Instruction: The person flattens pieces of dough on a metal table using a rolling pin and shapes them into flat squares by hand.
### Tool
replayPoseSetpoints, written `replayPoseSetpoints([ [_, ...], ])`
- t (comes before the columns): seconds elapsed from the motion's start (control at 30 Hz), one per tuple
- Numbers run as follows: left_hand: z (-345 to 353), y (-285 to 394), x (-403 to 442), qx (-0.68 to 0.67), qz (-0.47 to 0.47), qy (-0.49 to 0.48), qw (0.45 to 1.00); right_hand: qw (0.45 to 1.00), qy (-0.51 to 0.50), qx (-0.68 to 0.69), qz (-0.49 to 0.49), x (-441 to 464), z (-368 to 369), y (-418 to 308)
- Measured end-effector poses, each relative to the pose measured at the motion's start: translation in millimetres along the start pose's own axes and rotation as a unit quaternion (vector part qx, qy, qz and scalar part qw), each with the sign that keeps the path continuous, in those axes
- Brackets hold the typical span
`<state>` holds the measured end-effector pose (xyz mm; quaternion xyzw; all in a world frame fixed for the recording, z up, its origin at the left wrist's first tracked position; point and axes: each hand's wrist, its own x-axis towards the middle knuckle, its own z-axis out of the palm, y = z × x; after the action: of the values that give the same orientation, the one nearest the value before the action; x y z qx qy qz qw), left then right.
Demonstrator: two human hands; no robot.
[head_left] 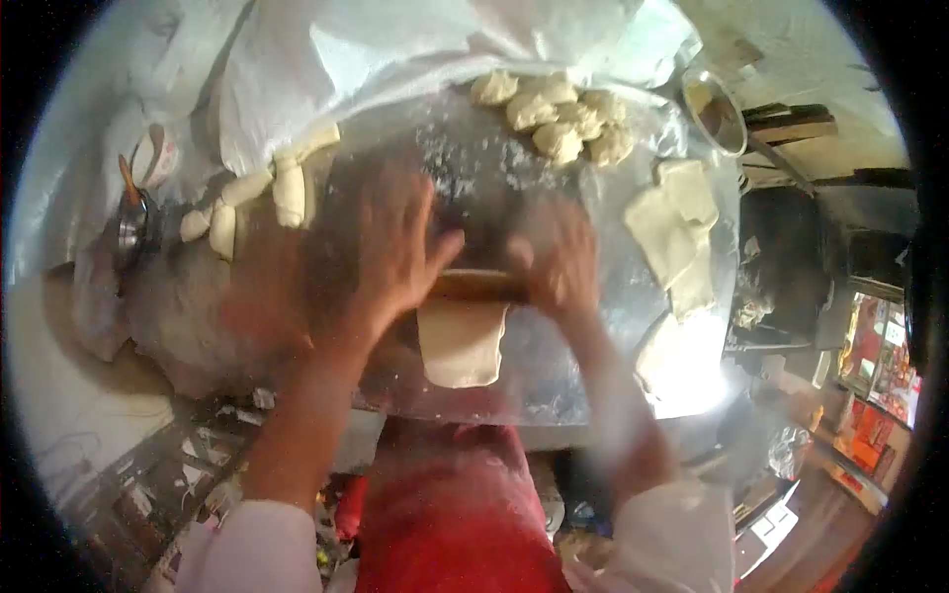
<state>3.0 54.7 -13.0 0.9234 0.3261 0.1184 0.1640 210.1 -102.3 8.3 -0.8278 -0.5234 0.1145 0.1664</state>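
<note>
A wooden rolling pin lies crosswise over the far end of a flat, pale dough sheet. My left hand is at the pin's left end, fingers stretched forward and thumb apart. At the other end is my right hand, its fingers also extended but blurred by motion. Neither hand is wrapped round the pin; the palms seem to rest on it. The sheet's far edge is hidden beneath the pin.
Several dough lumps sit at the back of the metal table. Dough strips lie at left, and flattened dough pieces at right. White plastic sheeting covers the back. A metal bowl stands back right.
</note>
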Motion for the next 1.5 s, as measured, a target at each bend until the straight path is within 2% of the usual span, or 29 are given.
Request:
replayPoseSetpoints([
  [0.03, -10, 10, -18, 0.022, 0.026, -0.011, 0.999, 0.998, -0.054, -0.029, 0.029, -22, 3, -4],
  [0.1, -13, 19, -103, 0.060, 0.095, -0.077, 0.991, 0.995, -0.071, -0.071, -0.021, -110, 23, -11],
  [0.13, -27, 39, -145, 0.021, 0.083, -0.069, 0.994, 0.998, -0.046, -0.029, -0.022, -154, 24, -18],
  [0.2, -6, 31, -223, 0.120, 0.165, -0.035, 0.978, 0.997, -0.069, -0.008, -0.029, -203, 12, -33],
  [0.23, -15, 35, -215, 0.123, 0.174, -0.028, 0.977, 0.998, -0.057, -0.010, -0.027, -204, 9, -31],
  [0.33, -50, 54, -179, -0.051, 0.064, -0.107, 0.991, 0.995, -0.087, 0.045, -0.037, -209, 1, -23],
  [0.37, -39, 46, -156, -0.125, 0.017, -0.061, 0.990, 0.995, -0.082, 0.043, -0.028, -214, -5, -23],
  [0.43, -4, 22, -105, -0.251, -0.096, 0.003, 0.963, 0.999, 0.017, -0.008, 0.025, -224, -17, -17],
  [0.47, -18, 25, -76, -0.256, -0.155, -0.022, 0.954, 0.999, 0.016, -0.014, 0.029, -232, -19, -11],
  [0.53, -11, 14, -40, -0.288, -0.186, -0.066, 0.937, 0.982, 0.086, 0.049, 0.161, -253, -18, 1],
  [0.57, -8, 11, -32, -0.314, -0.214, -0.106, 0.919, 0.981, 0.087, 0.045, 0.166, -254, -20, 7],
  [0.6, -9, 12, -30, -0.318, -0.208, -0.110, 0.918, 0.981, 0.073, 0.041, 0.177, -251, -23, 15],
  [0.67, -18, 18, -25, -0.110, -0.109, -0.211, 0.965, 0.980, 0.043, -0.023, 0.194, -256, -12, 34],
  [0.7, -19, 20, -27, -0.110, -0.095, -0.214, 0.966, 0.977, 0.052, -0.025, 0.206, -257, -11, 36],
  [0.77, -20, 25, -38, -0.036, 0.101, -0.086, 0.991, 0.976, 0.056, -0.027, 0.209, -247, -11, 36],
  [0.8, -31, 37, -38, -0.037, 0.115, -0.087, 0.989, 0.977, 0.062, -0.020, 0.204, -244, -12, 35],
  [0.83, -52, 54, -39, -0.142, -0.023, -0.173, 0.974, 0.974, 0.070, -0.019, 0.214, -243, -13, 37],
  [0.87, -64, 64, -44, -0.238, -0.164, -0.256, 0.922, 0.974, 0.092, -0.011, 0.208, -243, -11, 37],
  [0.9, -67, 64, -54, -0.233, -0.159, -0.260, 0.923, 0.974, 0.110, -0.002, 0.198, -243, -10, 35],
  [0.93, -70, 61, -67, -0.331, -0.222, -0.205, 0.894, 0.973, 0.112, 0.003, 0.202, -244, -9, 33],
  [1.0, -77, 48, -87, -0.474, -0.337, -0.122, 0.805, 0.975, 0.098, -0.005, 0.199, -244, -10, 36],
  [1.1, -84, 25, -110, -0.494, -0.404, -0.082, 0.765, 0.975, 0.083, -0.023, 0.204, -243, -9, 35],
  [1.13, -74, 8, -122, -0.392, -0.399, -0.080, 0.825, 0.974, 0.078, -0.015, 0.213, -243, -12, 32],
  [1.17, -66, -8, -136, -0.388, -0.412, -0.066, 0.822, 0.978, 0.070, -0.009, 0.196, -244, -10, 34],
  [1.23, -65, -20, -147, -0.310, -0.272, -0.036, 0.910, 0.979, 0.096, 0.019, 0.177, -249, -6, 31],
  [1.37, -90, 6, -130, -0.197, -0.234, -0.082, 0.949, 0.993, -0.030, 0.030, 0.112, -259, -23, -24],
  [1.43, -75, 13, -108, -0.150, -0.057, -0.001, 0.987, 0.998, -0.006, 0.042, 0.054, -244, -24, -56],
  [1.47, -66, 20, -91, -0.126, -0.007, -0.022, 0.992, 0.991, -0.089, 0.083, 0.063, -231, -25, -64],
  [1.5, -59, 31, -69, -0.102, 0.043, -0.046, 0.993, 0.994, -0.071, 0.069, 0.050, -214, -5, -58],
])
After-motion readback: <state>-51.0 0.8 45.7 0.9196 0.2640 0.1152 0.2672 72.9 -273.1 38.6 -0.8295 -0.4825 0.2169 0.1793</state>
